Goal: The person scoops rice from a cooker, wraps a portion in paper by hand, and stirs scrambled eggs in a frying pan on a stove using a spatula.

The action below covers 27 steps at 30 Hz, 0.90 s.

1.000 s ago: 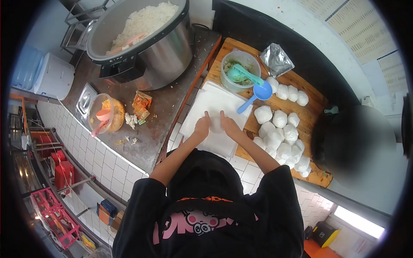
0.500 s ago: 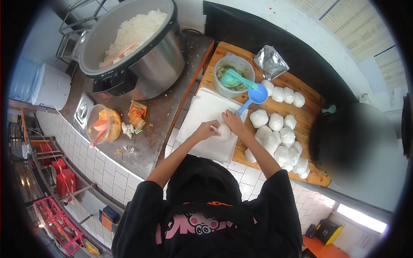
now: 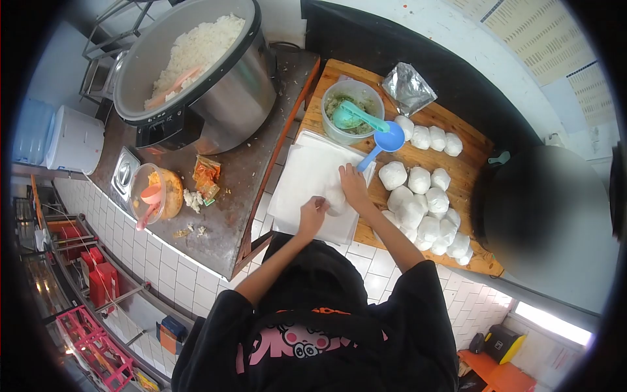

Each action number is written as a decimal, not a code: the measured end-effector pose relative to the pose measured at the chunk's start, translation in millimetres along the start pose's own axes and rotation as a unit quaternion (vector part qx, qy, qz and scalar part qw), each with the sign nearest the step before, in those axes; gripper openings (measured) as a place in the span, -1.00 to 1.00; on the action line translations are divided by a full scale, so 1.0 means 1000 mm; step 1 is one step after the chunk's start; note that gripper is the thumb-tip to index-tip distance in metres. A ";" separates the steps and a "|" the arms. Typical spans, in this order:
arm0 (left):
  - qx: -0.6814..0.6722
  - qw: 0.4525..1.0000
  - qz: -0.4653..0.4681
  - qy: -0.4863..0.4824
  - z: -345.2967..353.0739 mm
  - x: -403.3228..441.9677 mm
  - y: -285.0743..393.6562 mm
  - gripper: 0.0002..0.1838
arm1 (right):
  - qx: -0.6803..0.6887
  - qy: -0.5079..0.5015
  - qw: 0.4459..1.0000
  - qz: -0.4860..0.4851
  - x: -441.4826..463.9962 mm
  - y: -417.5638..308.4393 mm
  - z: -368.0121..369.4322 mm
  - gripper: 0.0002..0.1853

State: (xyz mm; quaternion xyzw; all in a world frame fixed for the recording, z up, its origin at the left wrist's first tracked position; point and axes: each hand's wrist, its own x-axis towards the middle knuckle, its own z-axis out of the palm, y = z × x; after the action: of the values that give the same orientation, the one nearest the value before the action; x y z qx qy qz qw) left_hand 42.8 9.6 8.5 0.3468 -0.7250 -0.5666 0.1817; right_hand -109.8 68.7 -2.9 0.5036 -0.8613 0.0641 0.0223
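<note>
On a stack of white wrapping paper lies a rounded white bundle, apparently rice being wrapped in a sheet. My left hand is at its near left side, fingers curled and pinching the paper. Against its right side, my right hand has its fingers bent down onto the paper, fingertips partly hidden. Just beyond them is a blue scoop, its handle close to my right fingers. A tub of greenish filling holds a teal scoop.
Several wrapped white balls cover the right of the wooden table. Foil lies at the back. On the left counter stand a large rice cooker and an orange-filled tub. A blurred round shape fills the far right.
My left hand has drawn back toward me and slightly left, its fingers more curled. My right hand stays by the bundle's right side. The whole view has shifted slightly.
</note>
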 end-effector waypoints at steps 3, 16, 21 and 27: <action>0.012 0.993 -0.114 -0.042 0.017 -0.009 0.022 -0.50 | -0.019 0.017 0.998 0.058 -0.009 -0.009 0.001 -0.77; -0.082 0.977 -0.195 0.021 0.032 0.013 0.031 -0.36 | 0.535 0.070 0.794 0.280 -0.070 -0.031 -0.026 -0.63; -0.174 0.967 -0.180 -0.038 0.055 -0.004 0.058 -0.43 | 0.476 0.180 0.778 0.368 -0.070 -0.042 -0.071 -0.38; 0.001 0.994 -0.046 -0.099 0.114 0.029 0.038 -0.39 | 0.487 0.076 0.691 0.529 -0.075 0.030 -0.090 -0.30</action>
State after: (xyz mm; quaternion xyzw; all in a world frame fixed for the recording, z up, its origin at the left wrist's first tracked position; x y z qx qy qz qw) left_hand -63.1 72.8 8.1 0.3218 -0.7232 -0.6054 0.0827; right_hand -101.5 159.7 76.1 -0.1015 -0.8286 0.5137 -0.1979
